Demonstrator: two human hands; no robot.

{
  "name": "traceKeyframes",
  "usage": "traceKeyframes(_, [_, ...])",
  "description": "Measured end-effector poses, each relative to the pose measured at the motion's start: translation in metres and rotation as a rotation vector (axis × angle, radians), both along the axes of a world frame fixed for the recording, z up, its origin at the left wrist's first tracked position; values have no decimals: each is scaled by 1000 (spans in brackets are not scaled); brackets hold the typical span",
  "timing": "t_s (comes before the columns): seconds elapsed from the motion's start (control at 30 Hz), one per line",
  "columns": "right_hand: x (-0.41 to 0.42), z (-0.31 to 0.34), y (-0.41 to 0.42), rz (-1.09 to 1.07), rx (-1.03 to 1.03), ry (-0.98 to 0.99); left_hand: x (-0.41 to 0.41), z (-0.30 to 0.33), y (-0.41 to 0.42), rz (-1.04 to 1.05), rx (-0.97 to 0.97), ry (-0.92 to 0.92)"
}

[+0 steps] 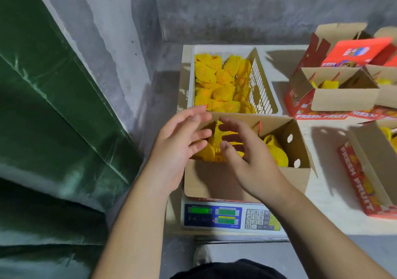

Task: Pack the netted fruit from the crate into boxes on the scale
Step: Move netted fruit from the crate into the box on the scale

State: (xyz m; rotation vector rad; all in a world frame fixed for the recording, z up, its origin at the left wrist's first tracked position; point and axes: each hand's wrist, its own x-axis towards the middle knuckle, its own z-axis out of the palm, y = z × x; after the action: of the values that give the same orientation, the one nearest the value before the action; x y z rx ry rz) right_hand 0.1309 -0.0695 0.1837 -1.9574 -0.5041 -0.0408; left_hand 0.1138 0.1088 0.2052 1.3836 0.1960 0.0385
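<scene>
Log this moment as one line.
step: packing | left hand: open | right hand: open | box: on scale, part-filled | crate: netted fruit remains

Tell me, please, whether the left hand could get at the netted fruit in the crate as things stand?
Probably yes: the left hand hovers open by the crate, whose top is open above the netted fruit.

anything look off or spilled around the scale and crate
Nothing stands out. The netted fruit sits inside the crate or the box on the scale, none spilled on the table. Both hands, left and right, hover open over the box.
</scene>
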Motion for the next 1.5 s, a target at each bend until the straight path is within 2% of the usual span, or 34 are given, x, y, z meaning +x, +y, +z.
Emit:
traceKeyframes(0.23, [62,-3,-39,-159,33,63,87,9,21,-70,84,51])
traceKeyframes(0.33, [96,-4,-44,-186,30,81,134,-1,30,-120,247,87])
traceKeyframes(0.4, [123,-3,-44,-124,-24,98,170,-14,34,-183,299,177])
traceKeyframes(0.47, [152,-2,-44,-47,-120,110,204,-31,35,-253,381,250])
traceKeyframes(0.53, [187,-3,-46,16,-248,128,233,-55,36,-338,623,213])
traceKeyframes(0.73, [296,-52,-47,243,-768,298,293,-112,39,-709,1497,-165])
traceKeyframes(0.83, [333,-94,-59,277,-1033,356,314,-124,28,-843,1679,-225])
traceKeyframes(0.9, [348,-118,-63,286,-1190,346,324,-129,26,-899,1687,-192])
traceKeyframes(1.0, [354,-151,-55,455,-1233,289,331,-127,28,-911,1660,-151])
traceKeyframes(1.1, [356,-178,-46,667,-1401,253,328,-129,24,-1038,1843,-119])
traceKeyframes(1.2, [356,-189,-51,653,-1418,452,333,-134,13,-1232,2038,49])
traceKeyframes(1.23, [357,-190,-52,638,-1409,486,334,-139,7,-1293,1997,120])
traceKeyframes(1.3, [358,-191,-50,625,-1406,490,331,-148,-6,-1307,1625,330])
traceKeyframes(1.37, [359,-193,-50,631,-1383,459,327,-159,-16,-1214,1279,560])
traceKeyframes(1.43, [359,-197,-53,611,-1362,427,327,-168,-18,-1136,1185,724])
traceKeyframes(1.5, [359,-197,-54,555,-1326,470,328,-173,-17,-1064,1219,780])
